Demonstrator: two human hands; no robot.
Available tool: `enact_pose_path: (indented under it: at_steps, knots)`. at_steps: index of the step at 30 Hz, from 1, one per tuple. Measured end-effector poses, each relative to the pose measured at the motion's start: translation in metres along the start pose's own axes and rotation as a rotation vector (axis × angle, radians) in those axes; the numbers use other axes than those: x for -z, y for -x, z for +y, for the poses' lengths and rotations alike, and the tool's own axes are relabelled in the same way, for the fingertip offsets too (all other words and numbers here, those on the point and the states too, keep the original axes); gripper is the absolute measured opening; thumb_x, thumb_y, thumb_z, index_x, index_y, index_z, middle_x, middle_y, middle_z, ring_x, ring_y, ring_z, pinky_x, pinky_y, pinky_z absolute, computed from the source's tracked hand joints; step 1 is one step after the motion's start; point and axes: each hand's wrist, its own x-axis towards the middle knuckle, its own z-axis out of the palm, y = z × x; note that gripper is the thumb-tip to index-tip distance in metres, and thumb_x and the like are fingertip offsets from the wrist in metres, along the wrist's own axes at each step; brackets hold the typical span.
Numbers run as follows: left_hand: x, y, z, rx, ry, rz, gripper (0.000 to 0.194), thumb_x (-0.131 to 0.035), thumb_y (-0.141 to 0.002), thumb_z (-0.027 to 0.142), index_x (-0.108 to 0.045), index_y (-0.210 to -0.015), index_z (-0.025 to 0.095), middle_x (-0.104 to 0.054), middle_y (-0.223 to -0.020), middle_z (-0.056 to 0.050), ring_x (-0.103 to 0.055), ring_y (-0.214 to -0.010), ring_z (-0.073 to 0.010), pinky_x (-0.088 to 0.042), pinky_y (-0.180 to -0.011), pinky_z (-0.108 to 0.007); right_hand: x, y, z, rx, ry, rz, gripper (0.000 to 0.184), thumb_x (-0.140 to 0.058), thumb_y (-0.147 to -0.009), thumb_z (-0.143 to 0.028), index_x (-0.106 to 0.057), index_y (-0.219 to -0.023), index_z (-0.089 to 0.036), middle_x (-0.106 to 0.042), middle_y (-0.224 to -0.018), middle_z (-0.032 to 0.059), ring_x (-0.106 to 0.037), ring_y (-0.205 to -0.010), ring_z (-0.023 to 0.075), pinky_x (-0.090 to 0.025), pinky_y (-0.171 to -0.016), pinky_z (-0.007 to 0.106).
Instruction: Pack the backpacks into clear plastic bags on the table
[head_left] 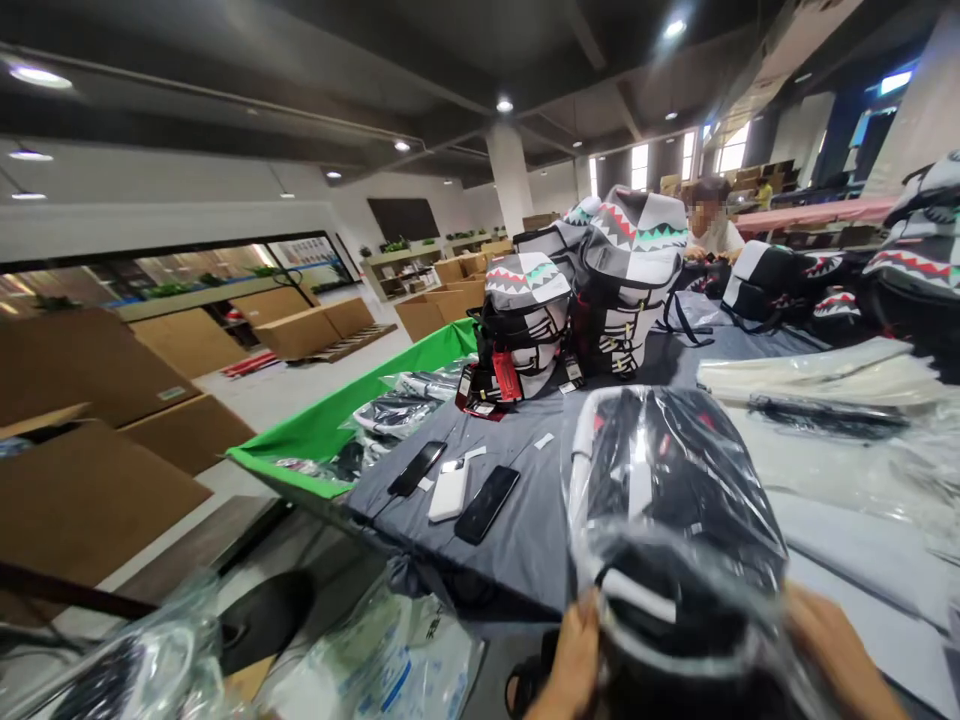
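Note:
A black and white backpack (694,480) lies on the table's front edge inside a clear plastic bag (600,490). The near end of the bag bulges toward me, and a dark rounded part of the pack with a white label shows there. At the left side of this end, my left hand (574,655) is closed on the plastic, fingers partly hidden. On the opposite side my right hand (832,635) grips the bag's edge; it is blurred and its fingertips are covered by plastic.
Backpacks (525,330) with shark-teeth patterns stand farther back on the grey-covered table (540,500). Two dark phones (487,505) and a white device (450,490) lie left. A green-lined bin (300,450) holds bagged packs. Plastic bags (825,385) are stacked right. Another person (712,225) is across the table.

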Motion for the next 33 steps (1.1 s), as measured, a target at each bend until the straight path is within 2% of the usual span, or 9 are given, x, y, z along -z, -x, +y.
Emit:
enact_pose_path:
  at_steps: [2, 4, 8, 11, 14, 19, 25, 30, 33]
  knots:
    - [0.015, -0.012, 0.011, -0.042, -0.007, 0.095, 0.048, -0.073, -0.08, 0.062, -0.064, -0.075, 0.015, -0.06, -0.069, 0.001, -0.058, -0.068, -0.0153, -0.05, -0.066, -0.029, 0.016, -0.028, -0.004, -0.002, 0.059, 0.037, 0.04, -0.04, -0.078, -0.056, -0.064, -0.073, -0.024, -0.07, -0.069, 0.0058, -0.068, -0.071, 0.0285, -0.058, -0.069, 0.039]
    - [0.037, -0.025, 0.021, -0.071, 0.006, 0.255, 0.061, -0.071, -0.065, 0.078, -0.061, -0.072, 0.018, -0.05, -0.058, 0.004, -0.051, -0.059, -0.0145, -0.042, -0.057, -0.027, 0.039, -0.043, -0.001, 0.023, 0.139, 0.188, 0.042, -0.04, -0.073, -0.056, -0.064, -0.086, -0.024, -0.074, -0.086, 0.0102, -0.07, -0.08, 0.0302, -0.057, -0.079, 0.042]
    - [0.048, -0.019, 0.013, 0.013, 0.142, 0.466, 0.078, -0.05, -0.058, 0.095, -0.054, -0.079, 0.02, -0.047, -0.057, 0.005, -0.046, -0.049, -0.0132, -0.038, -0.051, -0.027, 0.061, -0.027, 0.019, -0.175, 0.222, 0.241, 0.056, -0.039, -0.069, -0.071, -0.064, -0.085, -0.024, -0.074, -0.091, 0.0166, -0.071, -0.083, 0.0364, -0.056, -0.079, 0.048]
    - [-0.003, 0.008, -0.007, 0.165, 0.25, 0.046, 0.08, -0.051, -0.061, 0.095, -0.061, -0.076, 0.017, -0.066, -0.071, -0.009, -0.06, -0.058, -0.0192, -0.048, -0.059, -0.032, 0.044, -0.007, 0.03, -0.266, 0.118, 0.089, 0.062, -0.04, -0.066, -0.081, -0.066, -0.077, -0.026, -0.076, -0.091, 0.0149, -0.072, -0.093, 0.0392, -0.057, -0.084, 0.049]
    - [-0.083, 0.021, -0.012, -0.025, 0.101, -0.355, 0.062, -0.073, -0.069, 0.069, -0.072, -0.102, 0.016, -0.072, -0.107, -0.013, -0.066, -0.101, -0.0261, -0.05, -0.091, -0.036, 0.021, -0.004, 0.033, -0.269, 0.154, 0.079, 0.062, -0.051, -0.059, -0.084, -0.065, -0.073, -0.025, -0.077, -0.089, 0.0168, -0.071, -0.096, 0.0433, -0.058, -0.085, 0.051]
    - [-0.173, 0.005, 0.009, 0.176, 0.325, -0.383, 0.065, -0.093, -0.047, 0.042, -0.068, -0.101, 0.016, -0.072, -0.097, -0.01, -0.066, -0.087, -0.0223, -0.052, -0.081, -0.033, 0.013, 0.004, 0.047, -0.208, 0.128, 0.063, 0.058, -0.055, -0.062, -0.081, -0.066, -0.065, -0.024, -0.076, -0.077, 0.0147, -0.073, -0.082, 0.0403, -0.06, -0.074, 0.046]
    - [-0.17, 0.029, 0.008, 0.2, 0.391, -0.372, 0.067, -0.091, -0.045, 0.065, -0.074, -0.081, 0.012, -0.071, -0.077, -0.007, -0.062, -0.071, -0.0183, -0.05, -0.076, -0.032, 0.022, 0.053, 0.038, -0.162, -0.327, -0.32, 0.056, -0.054, -0.082, -0.07, -0.077, -0.093, -0.02, -0.078, -0.092, 0.0083, -0.073, -0.085, 0.0331, -0.061, -0.077, 0.042]
    - [-0.169, 0.059, -0.01, 0.214, 0.346, -0.329, 0.084, -0.081, -0.041, 0.084, -0.076, -0.081, 0.01, -0.071, -0.078, -0.01, -0.062, -0.067, -0.019, -0.052, -0.071, -0.032, 0.01, 0.049, 0.028, -0.235, -0.271, -0.169, 0.054, -0.066, -0.069, -0.067, -0.077, -0.092, -0.019, -0.078, -0.099, 0.0111, -0.072, -0.099, 0.0368, -0.058, -0.09, 0.044]
    - [-0.156, 0.063, -0.014, 0.168, 0.077, -0.63, 0.082, -0.071, -0.056, 0.089, -0.075, -0.086, 0.013, -0.067, -0.07, -0.007, -0.062, -0.06, -0.0203, -0.053, -0.065, -0.035, -0.002, 0.046, 0.04, -0.215, -0.163, -0.097, 0.054, -0.063, -0.065, -0.063, -0.076, -0.093, -0.019, -0.079, -0.093, 0.0096, -0.074, -0.089, 0.0353, -0.06, -0.084, 0.044]
